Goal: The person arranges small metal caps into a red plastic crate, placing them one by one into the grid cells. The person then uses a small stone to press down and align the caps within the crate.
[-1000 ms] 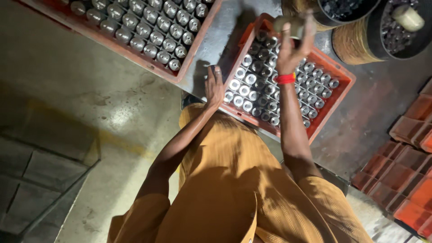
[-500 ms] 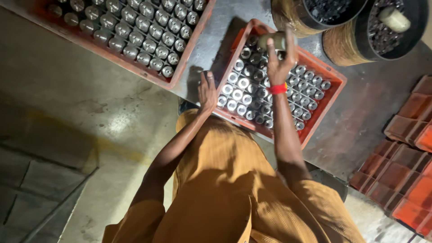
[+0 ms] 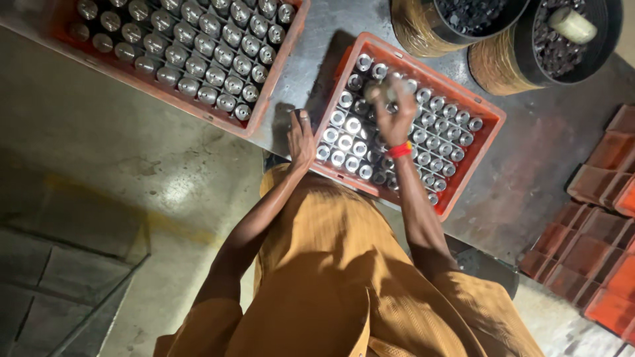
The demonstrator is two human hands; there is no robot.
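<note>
Our right hand point(image 3: 391, 114) is hanging over the middle of the near red crate point(image 3: 486, 113), fingers curled and pinching a small metal cylinder point(image 3: 385, 88) at the fingertips; the piece is blurred, so we cannot tell its exact shape. We are wearing a red band point(image 3: 399, 150) on that wrist. Our left hand point(image 3: 301, 140) is resting at the crate's left rim, fingers pressed together and pointing away from us, holding nothing; we cannot tell whether it is touching the rim itself or the grey floor just beside it.

The crate is sitting tilted on the dark grey floor point(image 3: 317, 39) and is carrying rows of upright shiny metal cylinders point(image 3: 344, 132), most of its slots filled. We are crouching right at its near edge, our orange garment point(image 3: 331, 264) filling the lower middle of the view.

A second red crate point(image 3: 264, 99) of the same metal pieces is lying to the upper left, close beside the first. Two round black tubs point(image 3: 503, 23) of dark small parts are standing beyond the near crate, the right one holding a pale cylinder point(image 3: 572, 25). Empty red trays point(image 3: 595, 158) are stacked at the right edge.
</note>
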